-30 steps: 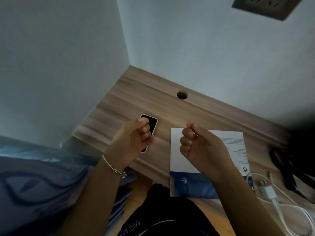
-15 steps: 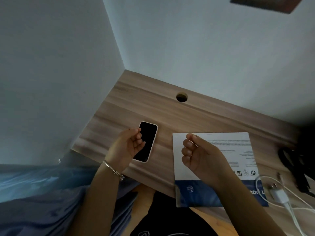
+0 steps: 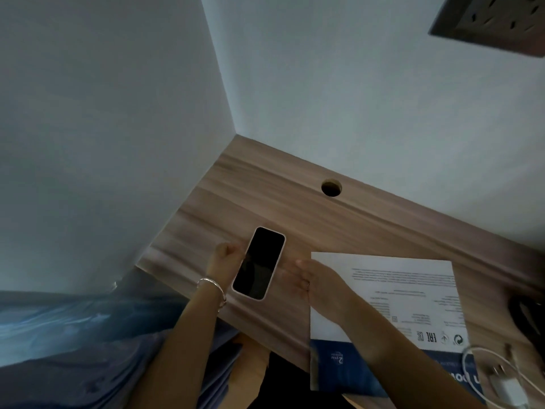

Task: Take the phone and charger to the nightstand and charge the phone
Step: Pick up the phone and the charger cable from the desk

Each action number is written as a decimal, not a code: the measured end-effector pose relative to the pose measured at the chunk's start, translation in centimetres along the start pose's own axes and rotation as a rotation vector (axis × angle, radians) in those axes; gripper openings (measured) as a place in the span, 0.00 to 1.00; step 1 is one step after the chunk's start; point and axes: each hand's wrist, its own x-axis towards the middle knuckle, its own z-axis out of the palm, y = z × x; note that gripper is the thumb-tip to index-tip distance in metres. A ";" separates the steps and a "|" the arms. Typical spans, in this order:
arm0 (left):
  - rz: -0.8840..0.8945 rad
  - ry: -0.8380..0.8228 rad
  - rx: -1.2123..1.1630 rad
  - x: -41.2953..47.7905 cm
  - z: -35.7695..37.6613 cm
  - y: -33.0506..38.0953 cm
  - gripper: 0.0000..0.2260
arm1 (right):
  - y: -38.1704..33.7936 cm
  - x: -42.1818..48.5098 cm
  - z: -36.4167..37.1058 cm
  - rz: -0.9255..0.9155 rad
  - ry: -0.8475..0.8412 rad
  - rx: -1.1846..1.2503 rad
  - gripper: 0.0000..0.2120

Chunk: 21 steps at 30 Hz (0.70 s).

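A phone [image 3: 259,262] with a dark screen and a pale case is at the near left part of the wooden desk [image 3: 295,214]. My left hand [image 3: 223,262], with a bracelet on its wrist, grips the phone's left edge, and the phone's lower part covers some of the hand. My right hand [image 3: 309,277] is blurred, its fingers spread and reaching the phone's right edge. The white charger plug [image 3: 507,389] and its white cable [image 3: 472,354] lie at the desk's near right corner, apart from both hands.
A white leaflet [image 3: 389,287] with a blue band lies under my right forearm. A dark object [image 3: 528,317] sits at the right edge. A cable hole [image 3: 331,187] is near the wall, a wall socket [image 3: 495,22] above. Blue bedding [image 3: 59,335] lies left.
My left hand has closed on the phone's left edge. My right hand opened and moved left to the phone's right side. The view has shifted, showing more of the phone.
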 end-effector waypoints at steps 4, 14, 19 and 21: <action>-0.019 -0.023 0.053 1.0 0.2 -1.5 0.08 | 0.0 1.6 -0.1 0.062 0.014 -0.035 0.06; -0.113 -0.056 -0.027 1.9 0.5 -2.4 0.12 | 0.1 2.2 0.4 0.106 0.021 -0.016 0.09; -0.205 -0.173 -0.167 -0.1 1.6 -1.6 0.13 | 0.2 2.1 -0.1 0.061 0.021 -0.002 0.13; -0.192 -0.199 -0.177 -1.1 1.9 -1.3 0.11 | 0.2 1.9 -0.3 0.040 0.033 -0.007 0.08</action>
